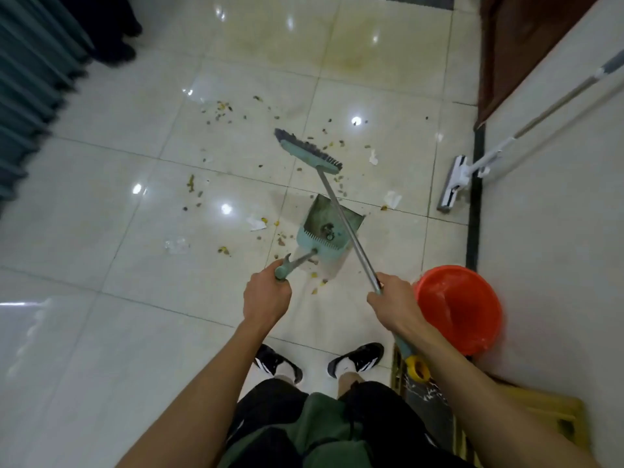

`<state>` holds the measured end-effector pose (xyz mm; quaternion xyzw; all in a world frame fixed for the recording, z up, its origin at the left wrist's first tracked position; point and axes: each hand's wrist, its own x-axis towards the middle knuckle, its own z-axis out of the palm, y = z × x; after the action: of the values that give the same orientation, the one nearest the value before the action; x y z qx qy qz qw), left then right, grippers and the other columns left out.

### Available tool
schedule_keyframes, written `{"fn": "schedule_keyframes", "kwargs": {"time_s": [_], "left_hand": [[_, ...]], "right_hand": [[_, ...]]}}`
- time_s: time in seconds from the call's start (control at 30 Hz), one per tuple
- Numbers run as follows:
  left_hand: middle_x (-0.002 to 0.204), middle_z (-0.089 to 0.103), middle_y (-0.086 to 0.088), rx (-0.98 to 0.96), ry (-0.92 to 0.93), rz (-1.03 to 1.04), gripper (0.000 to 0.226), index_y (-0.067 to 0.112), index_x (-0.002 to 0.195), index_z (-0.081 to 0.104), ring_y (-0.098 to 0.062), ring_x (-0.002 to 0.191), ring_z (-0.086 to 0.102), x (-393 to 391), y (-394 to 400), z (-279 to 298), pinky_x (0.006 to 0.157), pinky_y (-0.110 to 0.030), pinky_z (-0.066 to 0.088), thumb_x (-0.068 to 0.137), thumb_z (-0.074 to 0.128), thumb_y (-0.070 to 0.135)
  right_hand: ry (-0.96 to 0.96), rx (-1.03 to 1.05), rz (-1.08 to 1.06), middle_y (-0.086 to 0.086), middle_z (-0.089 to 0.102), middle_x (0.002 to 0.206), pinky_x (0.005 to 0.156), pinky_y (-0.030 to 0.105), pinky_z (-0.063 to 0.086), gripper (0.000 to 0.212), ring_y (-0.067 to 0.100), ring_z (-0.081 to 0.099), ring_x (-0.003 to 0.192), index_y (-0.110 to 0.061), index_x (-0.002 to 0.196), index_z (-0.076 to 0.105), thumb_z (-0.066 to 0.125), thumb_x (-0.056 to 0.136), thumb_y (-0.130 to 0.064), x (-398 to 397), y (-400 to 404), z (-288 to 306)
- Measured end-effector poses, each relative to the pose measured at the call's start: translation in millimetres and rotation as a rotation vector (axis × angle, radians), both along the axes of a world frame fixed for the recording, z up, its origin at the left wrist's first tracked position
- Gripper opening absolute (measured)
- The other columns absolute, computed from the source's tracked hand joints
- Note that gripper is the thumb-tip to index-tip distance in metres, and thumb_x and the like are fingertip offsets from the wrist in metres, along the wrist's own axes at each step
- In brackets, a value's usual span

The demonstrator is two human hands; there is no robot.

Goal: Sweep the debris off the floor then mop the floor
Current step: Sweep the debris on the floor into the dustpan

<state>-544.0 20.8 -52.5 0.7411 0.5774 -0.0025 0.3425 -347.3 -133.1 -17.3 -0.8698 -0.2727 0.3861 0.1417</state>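
My left hand (266,295) grips the handle of a teal dustpan (324,228) that stands on the tiled floor in front of my feet, with some debris inside. My right hand (393,300) grips the metal pole of a teal broom (309,152), whose dark bristles sit among brown and yellow crumbs beyond the dustpan. Debris (219,111) and bits of white paper (255,221) lie scattered over the floor tiles (141,113). A white flat mop (452,184) leans against the right wall.
An orange bucket (461,307) stands by the wall at my right. A brown door (516,45) is at the far right. Dark curtains (30,89) hang on the left, with dark shoes (118,49) behind. A yellowish stain (351,59) marks the far tiles.
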Motion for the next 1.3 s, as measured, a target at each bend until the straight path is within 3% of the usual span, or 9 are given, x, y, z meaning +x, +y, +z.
{"fn": "schedule_keyframes", "kwargs": {"time_s": [0.17,0.3,0.4,0.6,0.77,0.93,1.03,1.17,1.3], "left_hand": [[0.077,0.067,-0.005,0.016,0.057,0.051,0.058,0.039,0.129,0.061,-0.029,0.066,0.062,-80.1,45.3,1.9,0.065,-0.044,0.059,0.081,0.041,0.013],[0.075,0.065,-0.003,0.001,0.086,0.132,0.052,0.040,0.129,0.059,-0.025,0.063,0.061,-146.0,71.5,-3.5,0.063,-0.041,0.058,0.085,0.042,0.017],[0.074,0.065,-0.001,-0.013,0.067,0.197,0.037,0.039,0.126,0.059,-0.022,0.062,0.061,-190.6,90.1,-6.5,0.062,-0.041,0.058,0.094,0.044,0.027],[0.075,0.065,0.004,-0.027,0.012,0.328,0.026,0.039,0.118,0.060,-0.019,0.067,0.063,-267.6,117.2,-7.7,0.067,-0.039,0.058,0.094,0.055,0.047],[0.080,0.065,0.003,-0.016,0.039,0.471,0.030,0.041,0.123,0.059,-0.020,0.070,0.063,-312.7,132.8,-6.5,0.070,-0.041,0.058,0.095,0.053,0.049],[0.084,0.066,-0.001,-0.022,0.080,0.559,0.032,0.041,0.126,0.058,-0.024,0.073,0.064,-336.6,154.5,-5.1,0.072,-0.043,0.059,0.097,0.051,0.050],[0.083,0.066,0.000,-0.023,0.106,0.619,0.031,0.042,0.125,0.058,-0.023,0.072,0.064,-345.2,169.3,-1.1,0.071,-0.043,0.059,0.096,0.051,0.049],[0.078,0.064,0.003,-0.020,0.175,0.657,0.030,0.043,0.126,0.057,-0.022,0.066,0.062,-359.6,188.5,4.0,0.064,-0.042,0.059,0.096,0.051,0.045],[0.077,0.063,0.002,-0.030,0.229,0.675,0.026,0.042,0.122,0.058,-0.023,0.065,0.061,-379.7,199.1,6.3,0.064,-0.043,0.059,0.096,0.051,0.041]], "right_hand": [[0.039,-0.021,0.040,0.007,0.062,0.069,0.053,0.047,0.058,0.008,0.027,0.062,0.058,-0.010,0.082,0.063,0.056,0.080,-0.011,-64.8,68.4,-7.0],[0.064,-0.043,0.095,0.012,0.064,0.072,0.042,0.047,0.054,0.011,0.028,0.061,0.054,-0.003,0.084,0.062,0.055,0.082,-0.010,-119.6,118.2,-12.7],[0.078,-0.050,0.139,0.012,0.064,0.074,0.037,0.041,0.054,0.010,0.027,0.061,0.052,-0.005,0.085,0.063,0.055,0.083,-0.011,-157.5,155.9,-15.6],[0.081,-0.050,0.268,0.014,0.067,0.080,0.054,0.047,0.060,0.011,0.030,0.065,0.062,-0.005,0.086,0.064,0.057,0.084,-0.012,-221.6,224.5,-15.9],[0.106,-0.042,0.360,0.013,0.067,0.084,0.059,0.046,0.061,0.013,0.031,0.067,0.071,-0.004,0.090,0.064,0.060,0.086,-0.015,-256.3,271.9,-17.7],[0.157,-0.033,0.404,0.025,0.069,0.085,0.064,0.052,0.060,0.022,0.034,0.065,0.066,0.009,0.089,0.064,0.060,0.081,-0.011,-274.6,324.6,-27.2],[0.227,-0.038,0.408,0.023,0.071,0.081,0.057,0.046,0.060,0.020,0.029,0.063,0.057,0.008,0.089,0.067,0.060,0.081,-0.009,-280.3,358.3,-32.6],[0.304,-0.080,0.418,0.017,0.073,0.079,0.045,0.026,0.051,0.013,0.019,0.059,0.045,0.000,0.088,0.068,0.058,0.083,-0.007,-287.4,396.4,-39.1],[0.365,-0.131,0.430,0.019,0.073,0.082,0.043,0.025,0.048,0.013,0.018,0.058,0.045,0.002,0.091,0.067,0.057,0.089,-0.006,-299.4,421.6,-46.3]]}}
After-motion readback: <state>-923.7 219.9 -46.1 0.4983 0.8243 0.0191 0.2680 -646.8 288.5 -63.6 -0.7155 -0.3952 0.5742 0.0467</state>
